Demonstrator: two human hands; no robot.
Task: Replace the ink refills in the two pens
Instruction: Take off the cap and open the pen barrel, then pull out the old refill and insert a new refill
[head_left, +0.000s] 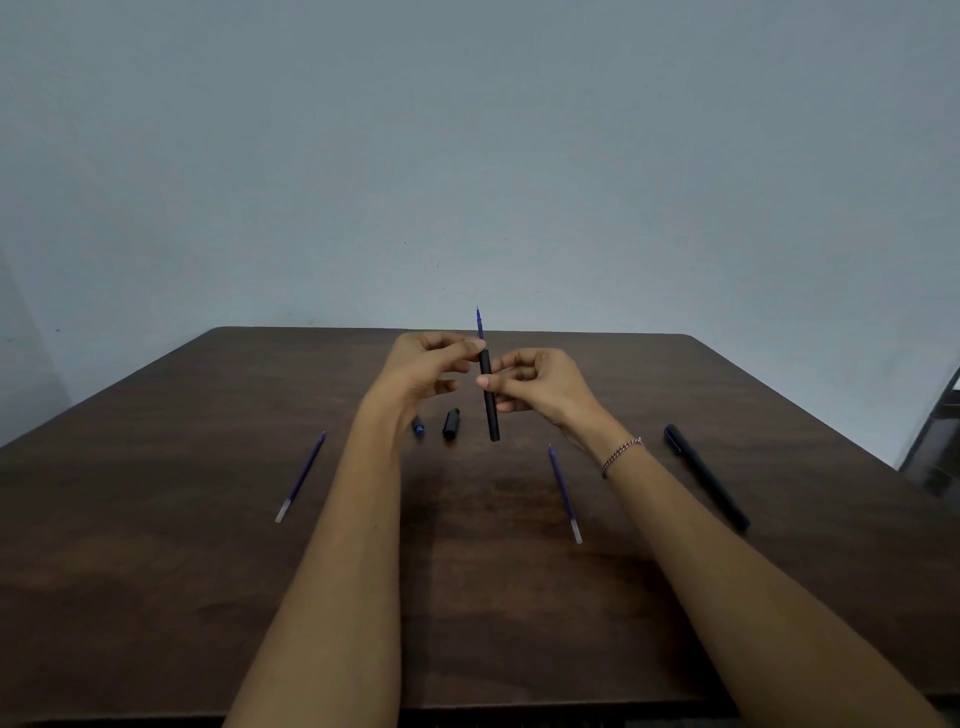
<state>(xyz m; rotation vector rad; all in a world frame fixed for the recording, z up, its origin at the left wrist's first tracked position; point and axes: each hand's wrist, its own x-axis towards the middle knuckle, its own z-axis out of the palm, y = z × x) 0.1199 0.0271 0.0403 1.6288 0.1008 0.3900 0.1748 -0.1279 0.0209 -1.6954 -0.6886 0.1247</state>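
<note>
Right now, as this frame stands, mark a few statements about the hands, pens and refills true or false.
1. The right hand grips the black pen barrel upright. True.
2. The left hand rests flat on the table. False: it is raised and pinches the purple refill sticking out of the barrel's top.
3. Two spare refills lie on the table. True: the left spare refill and the right spare refill.
4. The second black pen lies left of the left arm. False: it lies to the right of the right arm.
</note>
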